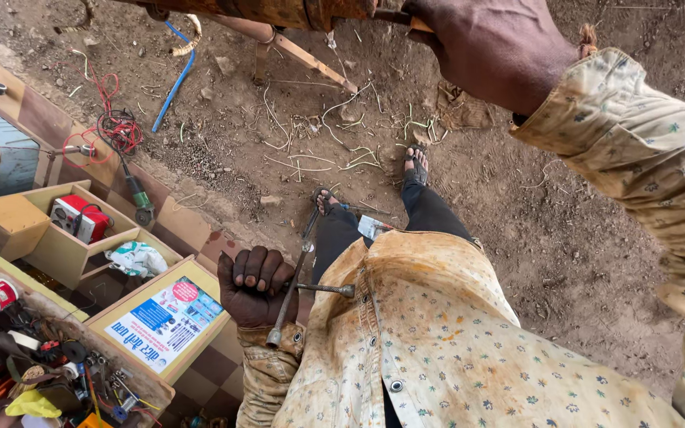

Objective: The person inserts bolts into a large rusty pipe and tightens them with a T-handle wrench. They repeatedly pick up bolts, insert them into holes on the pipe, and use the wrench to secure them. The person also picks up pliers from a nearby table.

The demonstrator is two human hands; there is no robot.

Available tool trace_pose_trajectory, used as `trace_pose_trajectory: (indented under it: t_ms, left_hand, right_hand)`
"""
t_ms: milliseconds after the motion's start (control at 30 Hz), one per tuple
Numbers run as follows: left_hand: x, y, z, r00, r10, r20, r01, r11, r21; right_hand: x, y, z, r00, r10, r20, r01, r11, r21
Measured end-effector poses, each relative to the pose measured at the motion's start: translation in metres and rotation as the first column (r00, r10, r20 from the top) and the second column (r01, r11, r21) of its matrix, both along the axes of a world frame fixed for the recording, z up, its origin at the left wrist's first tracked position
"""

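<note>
Mid-job at the rusty cylinder (pixel 279 11) by the top edge: right hand (pixel 489 43) clamped on its end, left hand (pixel 254 285) fisted around a cross wrench (pixel 299 273) at hip level, probably needing raising to the fitting.

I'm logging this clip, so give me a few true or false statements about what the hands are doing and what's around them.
1. The left hand grips a metal cross wrench. True.
2. The right hand hangs empty at the person's side. False: it is raised to the rusty metal part at the top of the view.
3. The red device sits in an open wooden box. True.
4. The ground is tiled all over. False: it is bare dirt; tiles show only at the left edge.
5. The person wears closed boots. False: sandals with toes showing.
</note>
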State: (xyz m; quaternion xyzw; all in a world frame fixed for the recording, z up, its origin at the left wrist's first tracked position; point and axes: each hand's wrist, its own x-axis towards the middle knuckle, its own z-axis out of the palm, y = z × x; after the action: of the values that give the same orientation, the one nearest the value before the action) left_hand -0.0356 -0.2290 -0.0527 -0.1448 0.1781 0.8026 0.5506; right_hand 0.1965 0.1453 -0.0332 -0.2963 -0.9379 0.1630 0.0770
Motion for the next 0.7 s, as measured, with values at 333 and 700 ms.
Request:
trace_pose_trajectory:
  t_ms: [333,700]
  left_hand:
    - [-0.013,0.001,-0.003,0.999,0.017,0.041,-0.016,0.999,-0.03]
    - [-0.03,-0.001,-0.016,0.992,0.051,0.118,-0.045,0.998,-0.052]
  right_hand:
    - [-0.007,0.005,0.005,0.996,0.069,0.051,-0.072,0.996,0.057]
    - [-0.017,0.022,-0.008,0.941,0.119,0.315,-0.123,0.992,-0.009]
